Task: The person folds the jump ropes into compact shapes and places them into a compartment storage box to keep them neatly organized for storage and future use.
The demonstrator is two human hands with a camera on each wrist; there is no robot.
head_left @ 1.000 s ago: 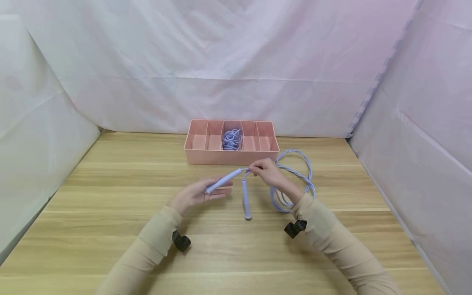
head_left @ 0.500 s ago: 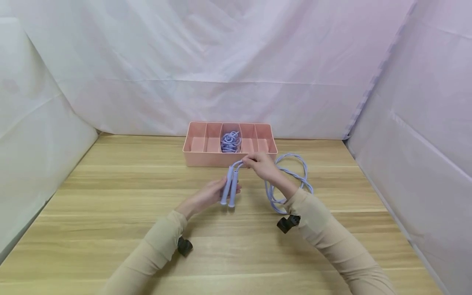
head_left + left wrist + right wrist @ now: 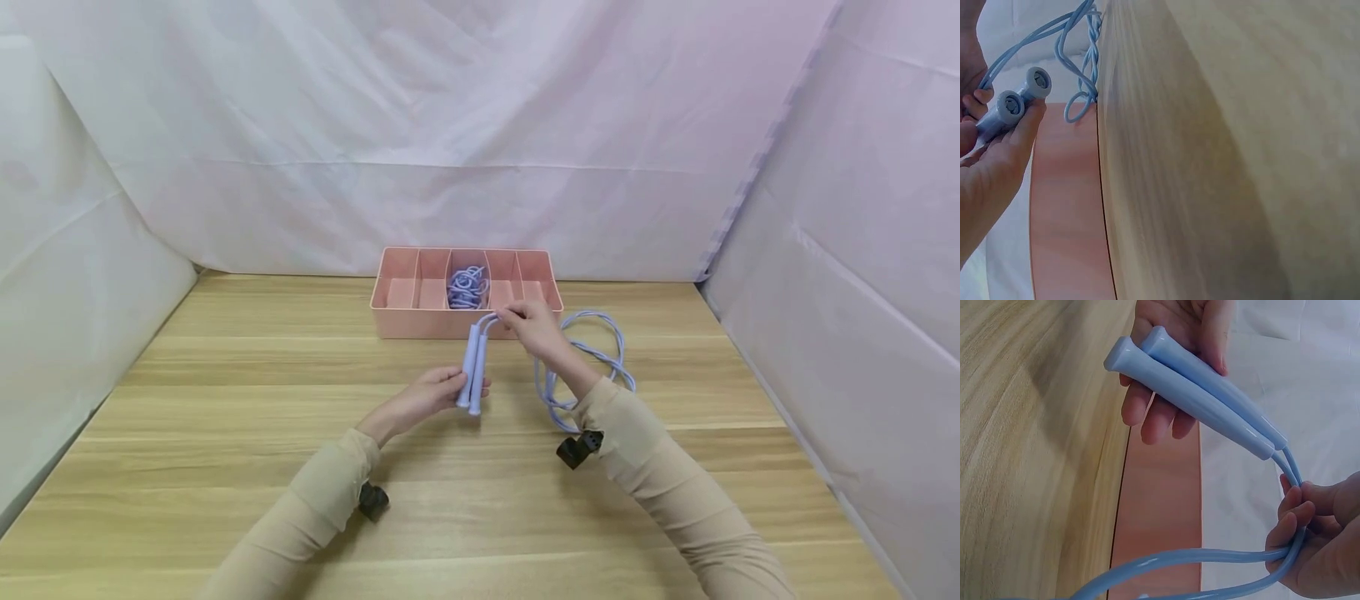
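Two light-blue jump rope handles (image 3: 477, 375) hang side by side above the table, just in front of the pink box. My left hand (image 3: 420, 398) holds them between thumb and fingers; in the right wrist view its fingers (image 3: 1159, 419) stretch out beneath the handles. My right hand (image 3: 536, 332) pinches the two cord ends (image 3: 1289, 467) above the handles. The rest of the cord (image 3: 618, 367) lies in loose, twisted loops on the table at the right, partly behind my right forearm.
A pink box (image 3: 420, 324) with several compartments stands near the back of the wooden table (image 3: 247, 367). Its middle compartment holds a blue coiled rope (image 3: 468, 287). White sheets (image 3: 300, 200) hang behind and at both sides.
The handles, spread apart at first, have come together side by side over my left hand. The left thumb now lies against them. My right hand has moved slightly left and up.
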